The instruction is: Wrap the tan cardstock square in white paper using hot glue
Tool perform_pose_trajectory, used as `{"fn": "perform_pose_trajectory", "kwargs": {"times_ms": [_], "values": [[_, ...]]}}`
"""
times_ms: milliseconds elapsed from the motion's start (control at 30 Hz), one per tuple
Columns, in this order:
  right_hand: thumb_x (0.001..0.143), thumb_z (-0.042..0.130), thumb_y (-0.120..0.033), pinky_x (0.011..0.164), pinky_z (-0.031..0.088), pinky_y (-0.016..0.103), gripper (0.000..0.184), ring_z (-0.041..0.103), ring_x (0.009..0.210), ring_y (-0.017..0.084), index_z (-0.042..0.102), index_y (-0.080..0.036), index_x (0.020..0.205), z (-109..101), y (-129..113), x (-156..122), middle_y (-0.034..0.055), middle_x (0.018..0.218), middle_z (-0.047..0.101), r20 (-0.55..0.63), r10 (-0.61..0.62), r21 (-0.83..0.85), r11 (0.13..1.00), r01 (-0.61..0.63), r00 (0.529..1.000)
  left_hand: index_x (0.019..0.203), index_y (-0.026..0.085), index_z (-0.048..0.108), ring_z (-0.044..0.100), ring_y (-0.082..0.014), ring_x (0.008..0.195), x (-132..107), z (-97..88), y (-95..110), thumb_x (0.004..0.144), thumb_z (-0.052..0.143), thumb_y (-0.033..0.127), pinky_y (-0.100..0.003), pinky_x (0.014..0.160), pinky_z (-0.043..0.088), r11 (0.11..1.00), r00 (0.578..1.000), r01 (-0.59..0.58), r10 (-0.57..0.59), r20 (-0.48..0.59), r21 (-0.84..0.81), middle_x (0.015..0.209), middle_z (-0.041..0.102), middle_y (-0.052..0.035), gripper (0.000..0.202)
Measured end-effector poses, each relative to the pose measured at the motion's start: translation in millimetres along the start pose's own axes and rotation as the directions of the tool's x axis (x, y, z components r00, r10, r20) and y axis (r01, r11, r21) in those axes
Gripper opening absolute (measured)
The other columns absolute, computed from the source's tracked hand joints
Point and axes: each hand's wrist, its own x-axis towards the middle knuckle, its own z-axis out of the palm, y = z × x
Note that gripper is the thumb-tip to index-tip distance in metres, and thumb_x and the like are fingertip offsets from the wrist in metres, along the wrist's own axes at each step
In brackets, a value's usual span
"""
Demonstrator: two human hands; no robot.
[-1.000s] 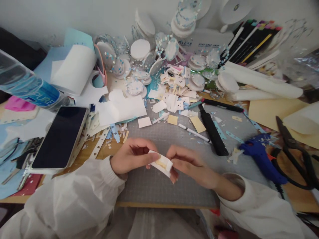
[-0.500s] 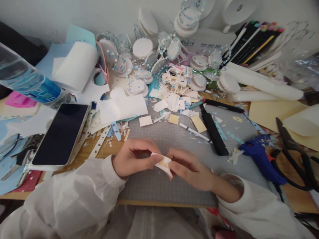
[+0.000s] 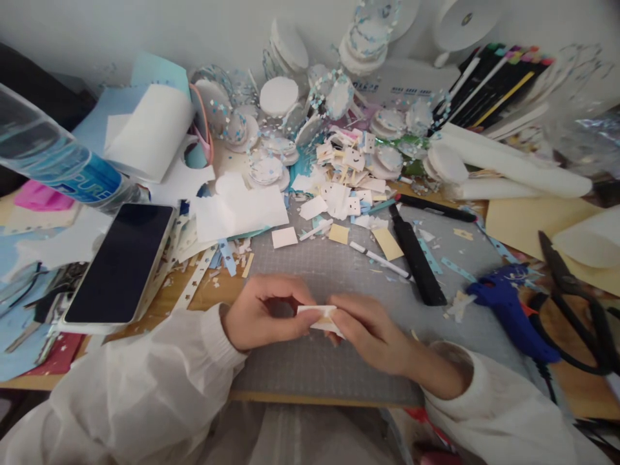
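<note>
Between my two hands is a small piece of white paper, bent over, with a pale yellow patch showing on it. My left hand pinches its left end between thumb and fingers. On the other end, the thumb and fingers of my right hand are closed. Both hands hover just above the grey cutting mat. Beyond them lie a white paper rectangle, two yellow paper pieces, one of them a small yellow square, and a slim white pen.
A blue glue gun and black scissors lie at right, near a black cutter-like tool. A phone and a water bottle are at left. Behind stand several white round decorations and a pile of small paper pieces.
The white paper has turned from a slant to nearly level and is folded narrower. My hands have come slightly closer together, both still pinching it.
</note>
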Motion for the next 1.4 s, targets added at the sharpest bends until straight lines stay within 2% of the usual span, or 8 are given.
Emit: {"fn": "perform_pose_trajectory", "kwargs": {"times_ms": [333, 700, 767, 867, 967, 1100, 1200, 1400], "values": [[0.096, 0.031, -0.032, 0.05, 0.029, 0.023, 0.041, 0.037, 0.049, 0.008, 0.04, -0.02, 0.058, 1.7, 0.8, 2.5, -0.004, 0.052, 0.041, -0.013, -0.023, -0.152, 0.988, 0.021, 1.0, 0.068, 0.013, 0.065, 0.058, -0.012, 0.055, -0.2, -0.1, -2.9, 0.077, 0.067, 0.016, -0.024, 0.055, 0.047, 0.983, 0.996, -0.087, 0.085, 0.019, 0.161, 0.06, 0.066, -0.0057, 0.009], [0.091, 0.039, -0.025, 0.046, 0.024, 0.023, 0.04, 0.034, 0.045, 0.006, 0.036, -0.019, 0.052, 1.1, 2.4, 3.3, -0.0055, 0.047, 0.035, 0.032, -0.012, -0.137, 0.99, 0.016, 0.999, 0.067, 0.013, 0.064, 0.058, -0.0127, 0.056, 0.6, -0.8, -5.1, 0.078, 0.064, 0.018, -0.024, 0.056, 0.047, 0.955, 0.984, -0.162, 0.137, 0.113, 0.247, 0.061, 0.066, -0.0074, 0.012], [0.093, 0.037, -0.028, 0.047, 0.028, 0.022, 0.042, 0.038, 0.045, 0.007, 0.04, -0.019, 0.051, -1.0, 2.1, 3.0, -0.0043, 0.048, 0.04, 0.052, -0.008, -0.047, 0.999, 0.011, 0.999, 0.066, 0.012, 0.065, 0.058, -0.0125, 0.056, 0.6, -0.2, -2.8, 0.078, 0.066, 0.018, -0.024, 0.055, 0.047, 0.975, 0.991, -0.103, 0.085, 0.101, 0.195, 0.061, 0.066, -0.0075, 0.013], [0.096, 0.033, -0.034, 0.052, 0.037, 0.022, 0.046, 0.048, 0.051, 0.009, 0.049, -0.018, 0.055, -3.8, 1.0, 1.8, -0.0009, 0.053, 0.051, 0.078, 0.032, 0.172, 0.984, -0.045, 0.996, 0.069, 0.011, 0.066, 0.06, -0.0116, 0.054, -0.4, 0.9, 1.5, 0.078, 0.068, 0.022, -0.021, 0.051, 0.049, 0.993, 0.991, 0.119, -0.118, 0.068, -0.015, 0.062, 0.067, -0.0072, 0.015], [0.096, 0.034, -0.041, 0.054, 0.042, 0.023, 0.046, 0.051, 0.054, 0.011, 0.056, -0.017, 0.063, -5.2, -1.1, 0.6, 0.0004, 0.057, 0.056, 0.063, 0.071, 0.389, 0.917, -0.09, 0.995, 0.072, 0.009, 0.065, 0.06, -0.0102, 0.046, -0.9, 1.2, 3.6, 0.078, 0.07, 0.028, -0.019, 0.044, 0.05, 0.921, 0.953, 0.304, -0.295, 0.074, -0.244, 0.058, 0.066, -0.0047, 0.021], [0.093, 0.043, -0.044, 0.051, 0.042, 0.023, 0.039, 0.05, 0.053, 0.011, 0.058, -0.015, 0.072, -5.4, -4.7, 0.5, 0.0005, 0.061, 0.055, 0.105, 0.081, 0.504, 0.855, -0.123, 0.991, 0.075, 0.01, 0.065, 0.06, -0.0091, 0.041, 0.2, -0.1, 2.1, 0.077, 0.073, 0.028, -0.015, 0.04, 0.049, 0.87, 0.943, 0.328, -0.327, 0.065, -0.367, 0.053, 0.066, -0.0017, 0.02], [0.093, 0.043, -0.045, 0.05, 0.04, 0.021, 0.038, 0.049, 0.053, 0.009, 0.058, -0.015, 0.074, -4.0, -5.2, 1.1, 0.0004, 0.064, 0.054, 0.156, 0.05, 0.491, 0.863, -0.121, 0.987, 0.074, 0.009, 0.065, 0.061, -0.0092, 0.041, 0.8, -0.3, 0.8, 0.077, 0.073, 0.025, -0.015, 0.04, 0.049, 0.867, 0.946, 0.317, -0.319, 0.059, -0.384, 0.053, 0.067, -0.0017, 0.018], [0.094, 0.044, -0.032, 0.048, 0.038, 0.018, 0.029, 0.047, 0.053, 0.006, 0.056, -0.015, 0.074, 1.4, -2.8, 2.9, 0.0004, 0.069, 0.055, 0.125, -0.011, 0.44, 0.897, -0.045, 0.992, 0.073, 0.009, 0.066, 0.062, -0.0095, 0.042, -0.8, 1.8, 2.6, 0.077, 0.073, 0.022, -0.014, 0.042, 0.05, 0.879, 0.948, 0.31, -0.315, 0.049, -0.362, 0.054, 0.068, -0.0029, 0.015]]}}
